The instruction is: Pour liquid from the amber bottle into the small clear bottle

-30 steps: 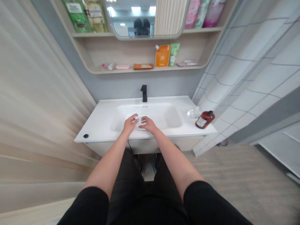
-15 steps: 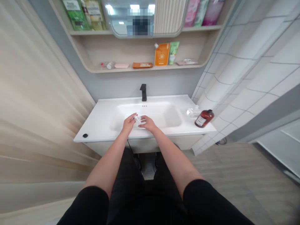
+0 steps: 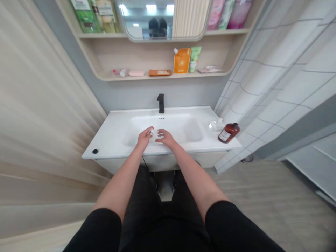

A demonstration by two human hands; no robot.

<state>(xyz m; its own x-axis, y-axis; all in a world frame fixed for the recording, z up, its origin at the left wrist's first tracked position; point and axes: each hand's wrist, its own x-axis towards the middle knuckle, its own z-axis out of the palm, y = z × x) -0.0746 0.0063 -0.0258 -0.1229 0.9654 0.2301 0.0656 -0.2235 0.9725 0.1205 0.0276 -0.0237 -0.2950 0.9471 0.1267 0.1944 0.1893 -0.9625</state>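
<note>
Over the front part of the white sink basin [image 3: 181, 134], my two hands face each other. A small clear-and-white item [image 3: 154, 133] is between them, too small and blurred to name; it looks like a little transparent container. My left hand [image 3: 144, 137] has its fingers closed around the left side of this item. On the other side, my right hand [image 3: 166, 137] curls its fingers against it. The fingers partly cover the item. Behind the hands stands the black faucet [image 3: 161, 103].
On the counter's right side are a brown bottle [image 3: 229, 132] and a clear pump bottle [image 3: 216, 125]. A small black round piece [image 3: 95, 151] lies at the left front. Above, a shelf [image 3: 126, 77] holds an orange pouch [image 3: 182, 61] and a green tube [image 3: 194, 58]. A curtain [image 3: 39, 105] hangs at left.
Both hands stay almost in the same place, with only a very slight shift of the fingers around the small item. The camera view has moved slightly.
</note>
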